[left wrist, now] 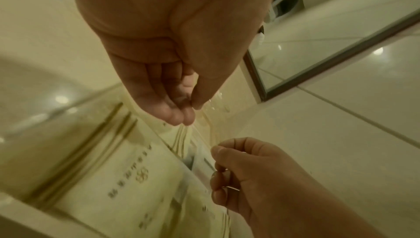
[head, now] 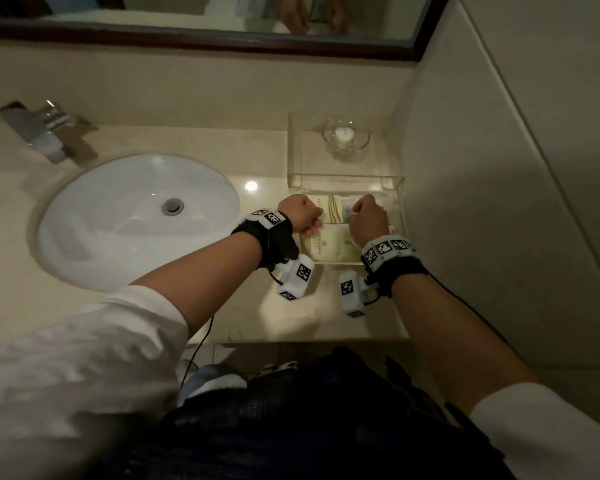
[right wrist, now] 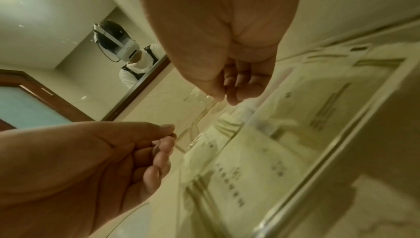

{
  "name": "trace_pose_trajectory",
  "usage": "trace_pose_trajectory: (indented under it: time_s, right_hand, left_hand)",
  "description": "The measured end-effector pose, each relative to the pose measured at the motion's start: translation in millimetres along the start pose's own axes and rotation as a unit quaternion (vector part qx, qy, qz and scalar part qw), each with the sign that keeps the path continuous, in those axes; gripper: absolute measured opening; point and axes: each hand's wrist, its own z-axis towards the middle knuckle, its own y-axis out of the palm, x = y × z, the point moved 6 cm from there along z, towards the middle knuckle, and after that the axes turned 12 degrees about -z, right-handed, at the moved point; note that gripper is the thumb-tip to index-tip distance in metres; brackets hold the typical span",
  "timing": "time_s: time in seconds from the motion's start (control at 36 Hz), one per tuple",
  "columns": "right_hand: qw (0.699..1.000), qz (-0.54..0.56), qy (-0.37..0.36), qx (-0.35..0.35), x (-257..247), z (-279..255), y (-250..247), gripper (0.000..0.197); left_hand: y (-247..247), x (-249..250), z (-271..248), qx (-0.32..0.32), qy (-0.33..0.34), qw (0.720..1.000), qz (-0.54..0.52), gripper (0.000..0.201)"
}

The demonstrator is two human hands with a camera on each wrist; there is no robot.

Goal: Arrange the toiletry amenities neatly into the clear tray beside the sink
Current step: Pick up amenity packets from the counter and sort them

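Our left hand [head: 303, 216] hangs over the clear tray [head: 394, 216] with its fingers curled loosely and the fingertips [left wrist: 179, 116] just above, perhaps brushing, the cream amenity packets [head: 326, 244]; we cannot tell whether it pinches anything. Our right hand [head: 369, 221] is beside it, over the tray's wall-side half, thumb and fingers drawn together as if nipping a packet edge, though the wrist views are too blurred for us to be sure. The packets lie flat inside the tray, overlapping, printed faces up, with a paler sachet [left wrist: 200, 159] tucked between two of them. The tray sits on the desk [head: 319, 317], just beside the sink [head: 136, 220] and against the side wall; behind the tray a glass bowl [head: 346, 136] stands on a clear stand. We judge the arranging to be nearly done, with only straightening left. The risk is that the thin packets slide over each other, so a nudge on one could skew the rest. A snagged finger could also shove the light tray out of line.
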Motion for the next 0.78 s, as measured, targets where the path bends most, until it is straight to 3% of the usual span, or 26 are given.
trace_pose_trajectory:
  time_s: [0.25, 0.44, 0.61, 0.78]
  right_hand:
    - [0.994, 0.064, -0.076, -0.040, -92.6, -6.4, 39.5, 0.011]
    - [0.977, 0.165, -0.056, -0.126, -161.5, -14.6, 78.0, 0.015]
    - [0.974, 0.161, -0.056, -0.150, -219.6, -25.0, 104.7, 0.007]
    - [0.968, 0.103, -0.115, -0.197, -286.1, -40.7, 131.2, 0.010]
  left_hand:
    - [-89.4, -15.3, -16.4, 0.081, 0.005, 0.993, -0.087, 0.032]
    - [-172.2, -38.8, -34.3, 0.168, -0.001, 0.983, -0.077, 0.022]
    - [-236.6, -57.5, -48.7, 0.187, -0.014, 0.979, -0.085, 0.024]
    - [-297.6, -67.9, -61.5, 0.205, -0.025, 0.974, -0.099, 0.026]
